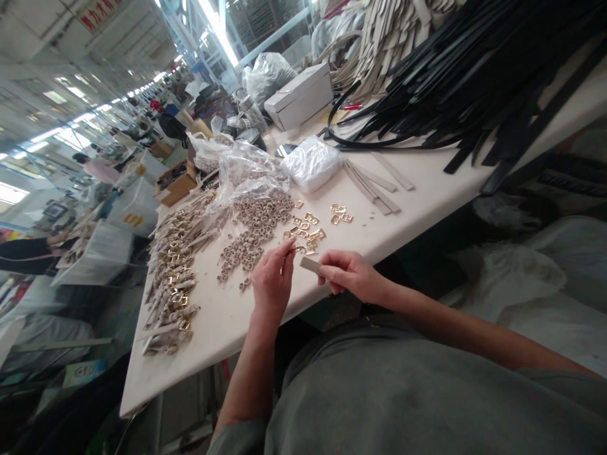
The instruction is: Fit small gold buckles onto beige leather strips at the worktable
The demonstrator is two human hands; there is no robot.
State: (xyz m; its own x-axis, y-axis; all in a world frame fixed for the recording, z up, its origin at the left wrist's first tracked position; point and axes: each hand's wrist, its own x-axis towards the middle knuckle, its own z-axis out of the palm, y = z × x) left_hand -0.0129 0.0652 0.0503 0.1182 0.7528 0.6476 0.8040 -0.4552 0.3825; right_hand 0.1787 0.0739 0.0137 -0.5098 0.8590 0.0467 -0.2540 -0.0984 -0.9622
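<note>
My right hand is closed around a short taupe strap, whose flat end sticks out to the left. My left hand is just left of that end, its fingertips pinched together on what looks like a gold buckle, mostly covered by the fingers. The strap end and the buckle are close but apart. Just beyond my hands lies a loose group of gold buckles, with a smaller cluster of buckles to its right. A heap of small beige loops spreads to the left.
Straps fitted with gold buckles line the table's left side. Loose taupe strips, a plastic-wrapped packet and a white box lie farther back. Black straps pile up at right. The table edge runs near my body.
</note>
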